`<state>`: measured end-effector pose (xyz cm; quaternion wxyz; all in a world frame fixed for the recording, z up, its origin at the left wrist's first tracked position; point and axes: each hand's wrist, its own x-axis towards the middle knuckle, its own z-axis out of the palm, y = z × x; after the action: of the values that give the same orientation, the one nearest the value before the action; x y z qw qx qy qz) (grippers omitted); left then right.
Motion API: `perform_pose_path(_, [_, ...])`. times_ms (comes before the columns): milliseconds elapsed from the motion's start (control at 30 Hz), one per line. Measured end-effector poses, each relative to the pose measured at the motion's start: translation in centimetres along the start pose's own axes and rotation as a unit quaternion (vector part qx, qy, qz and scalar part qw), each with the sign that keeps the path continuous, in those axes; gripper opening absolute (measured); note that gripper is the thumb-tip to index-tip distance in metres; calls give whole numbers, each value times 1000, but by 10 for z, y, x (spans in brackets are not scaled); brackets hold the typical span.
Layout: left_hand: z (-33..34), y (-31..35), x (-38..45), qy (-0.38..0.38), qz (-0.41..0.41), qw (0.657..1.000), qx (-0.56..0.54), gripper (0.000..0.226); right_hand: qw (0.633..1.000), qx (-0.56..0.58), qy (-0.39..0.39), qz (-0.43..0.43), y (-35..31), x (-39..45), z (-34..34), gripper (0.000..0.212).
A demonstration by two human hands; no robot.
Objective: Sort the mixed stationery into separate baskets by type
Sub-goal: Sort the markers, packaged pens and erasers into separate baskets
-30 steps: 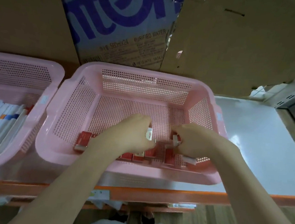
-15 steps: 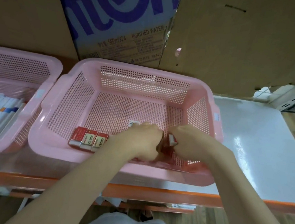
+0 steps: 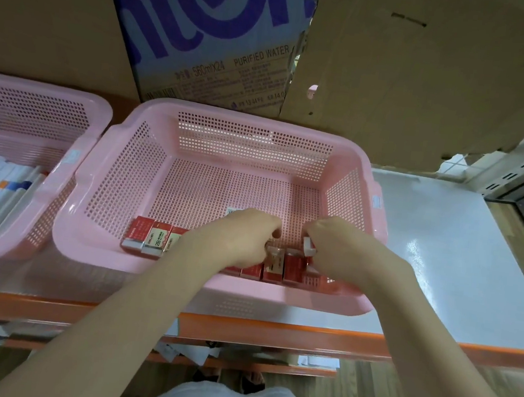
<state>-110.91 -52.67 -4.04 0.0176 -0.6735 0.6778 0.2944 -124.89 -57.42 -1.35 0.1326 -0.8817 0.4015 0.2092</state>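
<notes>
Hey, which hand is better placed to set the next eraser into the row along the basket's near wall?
Probably the right hand. It already pinches a loose eraser just above the row's right end, while the left hand lies over the row's middle, steadying erasers in the basket.

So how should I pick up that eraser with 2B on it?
Come straight down from above and pinch the 2B eraser by its two short ends. It lies flat in the pink basket, with other erasers tight against its long sides, so probably only the ends are free.
</notes>
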Motion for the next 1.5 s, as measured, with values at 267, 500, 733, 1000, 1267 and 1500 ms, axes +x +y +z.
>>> perform_pose_path(267, [-14, -20, -13, 54, -22, 997, -60, 30, 997, 75, 0, -17, 3, -6, 5, 31])
perform_pose_path(500, [-21, -37, -24, 88, -100, 989, -58, 22, 988, 127, 78, -45, 9, 4, 14, 12])
perform_pose_path(733, [-31, -56, -63, 245, -165, 953, -71, 10, 970, 171, 133, -107, -6, 7, -8, 25])
perform_pose_path(1000, [-50, -97, -87, 350, -164, 922, -19, 26, 940, 322, 12, -109, -62, 20, -42, 34])
perform_pose_path(1267, [-70, -160, -100, 305, -92, 948, 17, 44, 963, 235, 119, -48, -147, 72, -45, 30])
perform_pose_path(1500, [-82, -194, -115, 239, -5, 971, -20, 51, 981, 148, 105, 69, -186, 117, -36, 32])
